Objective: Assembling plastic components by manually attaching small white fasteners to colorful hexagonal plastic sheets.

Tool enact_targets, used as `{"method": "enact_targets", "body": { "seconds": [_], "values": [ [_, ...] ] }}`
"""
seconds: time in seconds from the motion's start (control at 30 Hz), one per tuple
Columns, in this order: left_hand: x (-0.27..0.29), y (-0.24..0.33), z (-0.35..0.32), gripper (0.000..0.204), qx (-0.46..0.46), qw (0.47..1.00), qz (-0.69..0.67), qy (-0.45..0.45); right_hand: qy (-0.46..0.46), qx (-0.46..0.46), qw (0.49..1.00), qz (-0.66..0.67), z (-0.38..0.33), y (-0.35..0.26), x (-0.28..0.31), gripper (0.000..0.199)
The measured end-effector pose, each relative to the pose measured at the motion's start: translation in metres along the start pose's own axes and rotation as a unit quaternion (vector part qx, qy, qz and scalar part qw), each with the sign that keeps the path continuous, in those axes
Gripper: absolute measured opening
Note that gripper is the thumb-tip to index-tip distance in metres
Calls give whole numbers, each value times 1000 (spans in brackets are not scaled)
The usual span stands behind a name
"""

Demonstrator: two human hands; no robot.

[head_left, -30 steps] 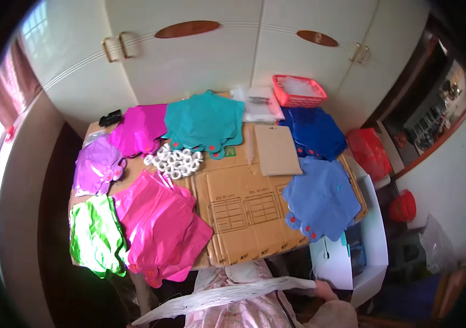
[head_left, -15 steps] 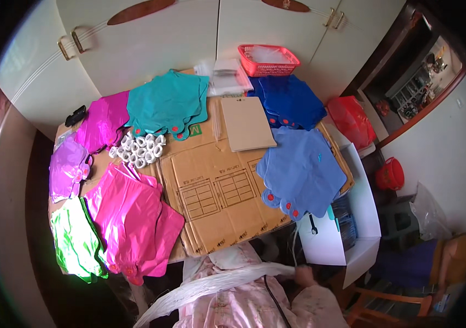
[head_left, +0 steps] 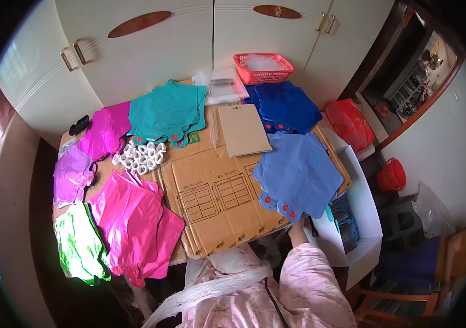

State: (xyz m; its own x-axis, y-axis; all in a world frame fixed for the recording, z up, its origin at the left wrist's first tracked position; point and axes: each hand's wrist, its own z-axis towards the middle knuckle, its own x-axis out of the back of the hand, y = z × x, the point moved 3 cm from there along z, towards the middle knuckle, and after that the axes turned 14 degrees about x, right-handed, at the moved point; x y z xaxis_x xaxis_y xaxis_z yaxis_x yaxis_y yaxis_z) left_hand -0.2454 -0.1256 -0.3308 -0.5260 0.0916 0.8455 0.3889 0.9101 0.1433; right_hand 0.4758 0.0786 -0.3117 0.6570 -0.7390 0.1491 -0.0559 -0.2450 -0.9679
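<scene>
My right hand [head_left: 297, 234] reaches up to the front edge of the cardboard-covered table [head_left: 227, 218], just below a fanned stack of light blue flat bags [head_left: 301, 175] with red round marks. Its fingers are hidden at the edge of the stack, so I cannot tell whether they grip anything. A white, crinkled plastic strip [head_left: 211, 292] lies across my lap over pink patterned clothing. My left hand does not show.
Piles of pink [head_left: 134, 218], green [head_left: 82, 240], purple [head_left: 71, 175], magenta [head_left: 104, 128], teal [head_left: 167, 112] and dark blue bags [head_left: 287, 106] cover the table. White rolls [head_left: 140, 156], a beige board [head_left: 242, 130] and red basket [head_left: 263, 68] sit among them. An open white box [head_left: 361, 218] stands right.
My right hand has moved up and forward from beside my lap to the table's front edge under the light blue bags. The white strip's right end has shifted left. The view has tilted slightly.
</scene>
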Motion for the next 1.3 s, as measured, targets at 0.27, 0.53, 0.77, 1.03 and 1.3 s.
{"method": "enact_targets", "body": {
  "seconds": [0.27, 0.53, 0.77, 1.03, 1.3],
  "values": [
    [-2, -9, 7, 37, 9, 1000, 15, -8, -35, 95, 992, -79, 25, -40, -46, 56],
    [-3, -9, 14, 38, 12, 1000, 19, -11, -96, 214, 943, -235, 25, -28, -27, 57],
    [7, -39, -1, 40, 27, 999, 24, -14, -298, 265, 758, -517, -40, 50, -28, 54],
    [11, -134, -21, 42, 64, 996, 49, -47, -486, 211, 591, -608, -113, -32, -4, 32],
    [-3, -199, -34, 44, 4, 994, 71, -87, -673, 187, 664, -265, -173, -136, -19, 31]
  ]
}}
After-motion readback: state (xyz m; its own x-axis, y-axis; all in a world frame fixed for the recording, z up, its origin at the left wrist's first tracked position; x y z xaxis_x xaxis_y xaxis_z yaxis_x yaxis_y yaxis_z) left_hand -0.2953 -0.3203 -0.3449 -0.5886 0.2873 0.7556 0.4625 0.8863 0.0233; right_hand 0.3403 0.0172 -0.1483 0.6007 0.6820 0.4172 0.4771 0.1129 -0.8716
